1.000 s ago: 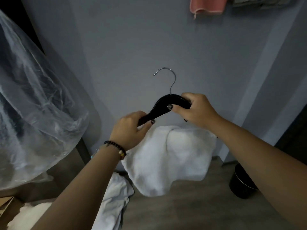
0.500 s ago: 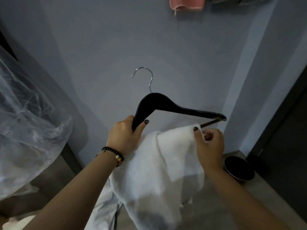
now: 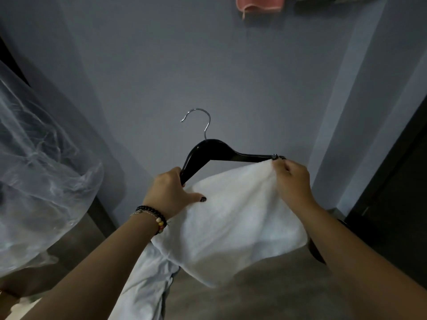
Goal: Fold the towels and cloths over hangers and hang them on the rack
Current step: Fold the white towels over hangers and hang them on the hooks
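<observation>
Far off to the left of the gripping hands hangs a big, crinkly sheet of clear plastic (image 3: 39, 172). Next comes the left hand (image 3: 171, 192), with bead bracelets (image 3: 152, 217) on its wrist. Its fingers are curled tight around the left arm of a shiny black wooden hanger with a silver metal hook (image 3: 215, 152), and its thumb lies flat on a soft white towel (image 3: 235, 215). Below that hand, a pale blue-white cloth (image 3: 147, 289) droops down toward the grey-brown floor (image 3: 265, 294). The hook pokes up above the left hand, in front of the plain grey-blue wall (image 3: 208, 65). The towel hangs under the hanger, between the two hands, and its bottom edge dangles loose in the air. On the right, the right hand (image 3: 292, 181) pinches the top corner of the towel, right up against the right tip of the hanger. High above that hand, at the top edge of the view, the bottom of a pink cloth (image 3: 258, 4) hangs down, with something darker just beside it. Under the right arm a bit of a round black thing (image 3: 316, 250) peeks out, too hidden to tell what it is. Past the right hand stands a dark door (image 3: 397, 192).
</observation>
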Motion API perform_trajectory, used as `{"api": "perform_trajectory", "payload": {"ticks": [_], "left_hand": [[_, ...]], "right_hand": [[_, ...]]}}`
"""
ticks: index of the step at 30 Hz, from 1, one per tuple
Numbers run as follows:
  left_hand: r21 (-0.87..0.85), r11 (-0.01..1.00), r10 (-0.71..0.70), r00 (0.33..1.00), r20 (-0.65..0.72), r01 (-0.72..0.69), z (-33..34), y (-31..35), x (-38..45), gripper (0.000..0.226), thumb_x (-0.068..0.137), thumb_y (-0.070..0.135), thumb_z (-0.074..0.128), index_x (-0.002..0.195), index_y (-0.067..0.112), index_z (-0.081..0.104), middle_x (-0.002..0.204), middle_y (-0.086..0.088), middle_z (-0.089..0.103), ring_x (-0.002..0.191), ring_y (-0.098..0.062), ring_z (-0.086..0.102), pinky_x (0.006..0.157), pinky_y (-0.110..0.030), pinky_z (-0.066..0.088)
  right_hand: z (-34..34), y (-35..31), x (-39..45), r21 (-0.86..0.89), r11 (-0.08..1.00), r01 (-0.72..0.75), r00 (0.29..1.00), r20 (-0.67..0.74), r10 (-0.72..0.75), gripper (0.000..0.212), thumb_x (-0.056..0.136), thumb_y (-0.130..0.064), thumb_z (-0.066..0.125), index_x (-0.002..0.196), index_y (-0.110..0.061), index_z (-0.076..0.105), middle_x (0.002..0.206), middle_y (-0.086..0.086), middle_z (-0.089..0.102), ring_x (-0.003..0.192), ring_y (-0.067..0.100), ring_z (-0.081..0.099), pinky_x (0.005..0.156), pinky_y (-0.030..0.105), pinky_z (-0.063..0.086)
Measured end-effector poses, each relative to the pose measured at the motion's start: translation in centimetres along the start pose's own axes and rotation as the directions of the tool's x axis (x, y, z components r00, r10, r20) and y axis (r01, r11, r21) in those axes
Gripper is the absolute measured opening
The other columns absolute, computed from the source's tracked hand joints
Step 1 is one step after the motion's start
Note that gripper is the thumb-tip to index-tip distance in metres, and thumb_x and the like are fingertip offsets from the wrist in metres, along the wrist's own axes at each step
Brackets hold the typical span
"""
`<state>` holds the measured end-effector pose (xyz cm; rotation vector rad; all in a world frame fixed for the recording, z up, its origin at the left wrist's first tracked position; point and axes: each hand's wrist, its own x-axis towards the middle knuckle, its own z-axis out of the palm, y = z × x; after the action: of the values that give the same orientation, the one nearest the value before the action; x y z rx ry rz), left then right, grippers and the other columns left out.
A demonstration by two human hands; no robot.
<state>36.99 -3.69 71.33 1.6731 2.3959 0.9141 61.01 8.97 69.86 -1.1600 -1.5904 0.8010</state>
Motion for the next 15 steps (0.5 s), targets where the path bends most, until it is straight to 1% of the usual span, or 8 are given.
{"api": "perform_trajectory", "payload": {"ticks": [4,6,8,9,10,12,14,15], "left_hand": [[-0.045,0.999,-0.017,1.0,0.005,0.017,-1.0,0.2,0.0,0.054,0.06,0.044,0.088,0.067,0.019,0.041,0.062,0.003,0.047,0.055,-0.011,0.042,0.05,-0.021,0.031],[-0.07,0.996,-0.05,0.999,0.004,0.05,-1.4,0.2,-0.1,0.053,0.061,0.044,0.088,0.066,0.017,0.042,0.061,0.002,0.047,0.055,-0.012,0.043,0.051,-0.021,0.032],[-0.095,0.992,-0.084,0.996,-0.005,0.084,-1.6,-0.2,-0.2,0.052,0.063,0.044,0.087,0.064,0.016,0.042,0.059,0.003,0.047,0.053,-0.013,0.043,0.051,-0.022,0.032],[-0.112,0.989,-0.103,0.995,-0.007,0.102,-1.7,-0.4,-0.4,0.052,0.065,0.043,0.086,0.063,0.015,0.042,0.058,0.002,0.046,0.053,-0.013,0.042,0.051,-0.022,0.032],[-0.133,0.984,-0.12,0.993,-0.009,0.118,-1.8,-0.6,-0.5,0.051,0.067,0.043,0.085,0.062,0.015,0.042,0.057,0.002,0.045,0.052,-0.013,0.041,0.051,-0.022,0.032],[-0.178,0.975,-0.14,0.99,-0.015,0.136,-1.8,-1.0,-0.8,0.052,0.07,0.043,0.083,0.059,0.015,0.039,0.054,0.003,0.041,0.05,-0.013,0.038,0.051,-0.022,0.031],[-0.218,0.965,-0.152,0.988,-0.023,0.144,-1.8,-1.0,-1.0,0.053,0.072,0.042,0.081,0.057,0.015,0.038,0.053,0.003,0.038,0.049,-0.014,0.035,0.051,-0.024,0.03],[-0.238,0.96,-0.157,0.987,-0.025,0.146,-1.7,-1.0,-0.9,0.054,0.072,0.042,0.081,0.057,0.015,0.037,0.053,0.002,0.037,0.049,-0.015,0.035,0.052,-0.026,0.031]], "right_hand": [[0.6,2.3,-0.2,-0.009,0.987,-0.16,0.987,0.022,0.16,0.048,0.098,-0.028,0.048,0.056,-0.017,0.026,0.054,0.002,0.028,0.056,0.018,0.029,0.057,0.029,0.022],[0.9,3.3,-0.9,-0.06,0.985,-0.163,0.985,0.055,0.166,0.05,0.098,-0.034,0.048,0.056,-0.017,0.027,0.056,0.003,0.03,0.058,0.02,0.032,0.058,0.03,0.023],[0.8,3.2,-1.5,-0.058,0.986,-0.158,0.981,0.108,0.163,0.05,0.097,-0.035,0.05,0.056,-0.012,0.033,0.057,0.004,0.034,0.059,0.021,0.035,0.057,0.03,0.025],[0.6,3.0,-1.6,-0.003,0.98,-0.198,0.971,0.139,0.196,0.049,0.096,-0.036,0.052,0.058,-0.008,0.041,0.06,0.006,0.039,0.061,0.021,0.039,0.058,0.029,0.029],[0.4,2.7,-1.5,0.091,0.955,-0.281,0.95,0.167,0.264,0.046,0.095,-0.037,0.054,0.064,-0.005,0.05,0.064,0.006,0.045,0.063,0.021,0.043,0.06,0.029,0.034],[-0.3,2.3,-1.4,0.25,0.871,-0.424,0.891,0.285,0.352,0.035,0.095,-0.034,0.055,0.069,-0.01,0.054,0.066,0.004,0.048,0.065,0.019,0.047,0.067,0.032,0.04],[-0.7,2.5,-1.2,0.297,0.802,-0.518,0.836,0.375,0.4,0.026,0.094,-0.025,0.054,0.071,-0.013,0.056,0.068,0.003,0.048,0.065,0.018,0.05,0.071,0.033,0.043],[-0.9,2.7,-1.3,0.304,0.753,-0.584,0.781,0.464,0.418,0.024,0.094,-0.021,0.053,0.072,-0.012,0.057,0.068,0.004,0.05,0.062,0.018,0.052,0.068,0.032,0.045]]}}
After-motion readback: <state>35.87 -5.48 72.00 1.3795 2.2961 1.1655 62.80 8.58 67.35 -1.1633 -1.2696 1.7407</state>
